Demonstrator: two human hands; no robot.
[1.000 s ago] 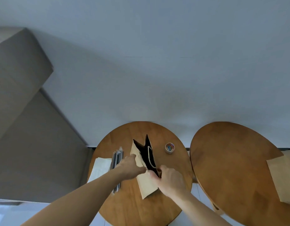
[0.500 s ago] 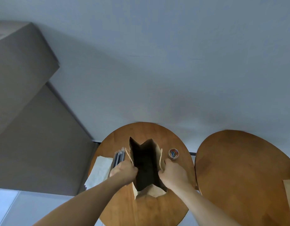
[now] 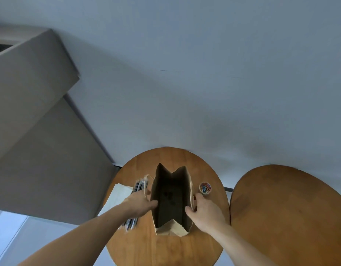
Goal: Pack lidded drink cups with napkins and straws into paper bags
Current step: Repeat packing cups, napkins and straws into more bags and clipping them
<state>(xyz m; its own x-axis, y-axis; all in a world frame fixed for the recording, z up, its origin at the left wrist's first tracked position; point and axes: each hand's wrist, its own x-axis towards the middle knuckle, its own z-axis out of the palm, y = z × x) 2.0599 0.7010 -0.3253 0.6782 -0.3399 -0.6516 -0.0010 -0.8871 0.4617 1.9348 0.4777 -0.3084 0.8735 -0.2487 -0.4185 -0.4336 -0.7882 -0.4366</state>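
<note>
While the paper bag (image 3: pixel 170 198) stands upright on the round wooden counter (image 3: pixel 165 250), both hands hold its mouth apart, one at each side wall. The left hand (image 3: pixel 140 203) pinches the bag's left wall near the rim, one digit hooked inside the dark opening and the rest curled against the outside. The right hand (image 3: pixel 206 213) pinches the opposite wall the same way, thumb tip inside and fingers wrapped round the outer face. Between the two hands the bag gapes wide. Its far end rises in two points, and its near end folds outward just in front of the wrists. The inside is too dark to make out any contents.

Just outside the left hand, and partly under that forearm, lies a bundle of dark straws (image 3: pixel 140 186). A stack of white napkins (image 3: pixel 119 194) sits beyond them, further out from the left hand. Just past the right hand's fingertips stands a small cup of coloured paper clips (image 3: pixel 205 188), close to the bag but not touching it. Out beyond the right hand is a second round counter (image 3: pixel 290 208).
</note>
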